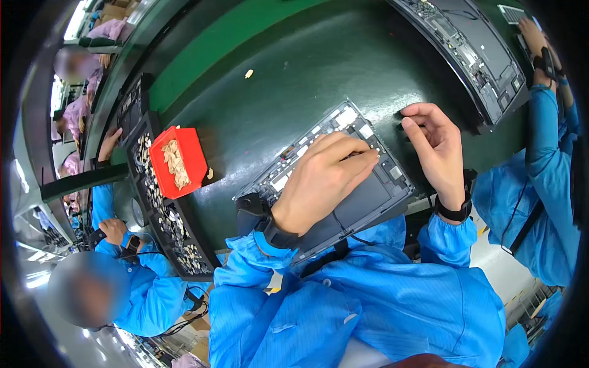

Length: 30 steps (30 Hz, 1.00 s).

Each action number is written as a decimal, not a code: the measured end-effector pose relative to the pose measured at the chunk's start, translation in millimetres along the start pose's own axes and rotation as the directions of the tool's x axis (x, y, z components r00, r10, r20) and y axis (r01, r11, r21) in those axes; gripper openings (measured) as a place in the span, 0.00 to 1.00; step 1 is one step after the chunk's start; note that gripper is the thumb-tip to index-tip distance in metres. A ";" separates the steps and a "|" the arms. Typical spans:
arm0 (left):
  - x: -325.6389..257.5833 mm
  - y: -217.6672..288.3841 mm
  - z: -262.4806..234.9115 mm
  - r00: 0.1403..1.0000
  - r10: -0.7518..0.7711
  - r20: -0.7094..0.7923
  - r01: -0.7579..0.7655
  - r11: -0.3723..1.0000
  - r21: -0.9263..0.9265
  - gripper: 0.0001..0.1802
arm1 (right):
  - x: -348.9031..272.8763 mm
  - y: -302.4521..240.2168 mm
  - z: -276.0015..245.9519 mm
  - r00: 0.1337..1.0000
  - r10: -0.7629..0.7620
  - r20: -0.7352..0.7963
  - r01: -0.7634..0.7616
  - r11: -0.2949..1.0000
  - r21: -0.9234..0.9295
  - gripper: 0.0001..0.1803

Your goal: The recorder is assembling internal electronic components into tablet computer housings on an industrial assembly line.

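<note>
An opened laptop base (374,190), dark grey with its circuit boards showing, lies tilted on the dark green belt before me. My left hand (322,178) rests flat on it, fingertips pressing near the boards at its upper right. My right hand (438,144) hovers at the base's right corner, fingers curled and apart, thumb and forefinger close together near the edge; whether they pinch something small I cannot make out. Both wrists wear black straps under blue sleeves.
A red bin (178,161) of pale small parts sits on a black tray (169,221) of several compartments at my left. Another opened laptop base (472,55) lies at upper right, where a neighbour's hand (532,37) works. A person in blue sits at left.
</note>
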<state>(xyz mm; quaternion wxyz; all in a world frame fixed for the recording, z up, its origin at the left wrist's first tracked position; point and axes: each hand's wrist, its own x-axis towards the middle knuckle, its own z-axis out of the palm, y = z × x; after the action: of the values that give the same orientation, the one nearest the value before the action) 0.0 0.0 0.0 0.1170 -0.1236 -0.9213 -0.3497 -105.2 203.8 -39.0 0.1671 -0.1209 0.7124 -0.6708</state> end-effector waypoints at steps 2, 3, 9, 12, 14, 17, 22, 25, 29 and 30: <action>-1.7 -2.4 -5.6 1.000 0.007 -0.019 -0.008 1.000 -0.024 0.08 | -2.3 -4.3 6.4 1.000 0.021 -0.003 -0.021 1.000 -0.001 0.10; 0.5 -1.2 -0.9 1.000 0.003 -0.023 -0.004 1.000 -0.025 0.08 | -0.4 -3.7 1.6 1.000 0.022 0.001 -0.022 1.000 -0.004 0.10; 5.0 4.5 5.1 1.000 -0.022 -0.021 0.022 1.000 -0.002 0.09 | 1.6 0.5 -7.2 0.999 0.044 0.031 -0.044 0.999 -0.016 0.10; 2.3 9.3 7.2 0.997 -0.062 -0.049 0.065 0.996 0.054 0.09 | 0.1 -2.1 -5.5 0.998 -0.041 0.041 0.045 0.994 -0.101 0.09; -2.6 15.3 9.8 0.996 -0.082 -0.044 0.087 0.988 0.126 0.13 | -1.6 -13.4 -4.3 0.990 -0.025 0.137 0.063 0.957 -0.283 0.09; -6.4 27.3 10.7 0.993 -0.118 0.001 0.114 0.959 0.258 0.17 | -5.8 -16.7 1.9 0.962 -0.157 0.223 0.234 0.895 -0.379 0.11; -42.4 67.9 25.3 0.919 -0.347 0.187 0.307 0.927 0.215 0.60 | -26.4 -25.1 22.4 0.951 -0.233 0.205 0.310 0.702 -0.641 0.13; -53.9 64.2 34.1 0.933 -0.300 0.200 0.216 0.910 0.355 0.58 | -34.6 -28.2 32.3 0.954 -0.258 0.152 0.281 0.594 -0.754 0.11; -56.9 60.2 35.4 0.963 -0.239 0.127 0.181 0.917 0.356 0.58 | -36.5 -33.5 40.7 0.973 -0.193 0.126 0.220 0.610 -0.761 0.10; -57.3 59.4 33.7 0.970 -0.217 0.111 0.171 0.930 0.325 0.58 | -36.9 -32.0 37.7 0.985 -0.136 0.104 0.170 0.683 -0.710 0.10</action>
<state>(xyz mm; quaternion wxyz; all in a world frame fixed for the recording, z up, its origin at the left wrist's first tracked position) 68.0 57.4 -5.3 0.0325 -0.0368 -0.9788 -0.1990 -58.0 181.6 -6.0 0.0656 -0.2497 0.9007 -0.3494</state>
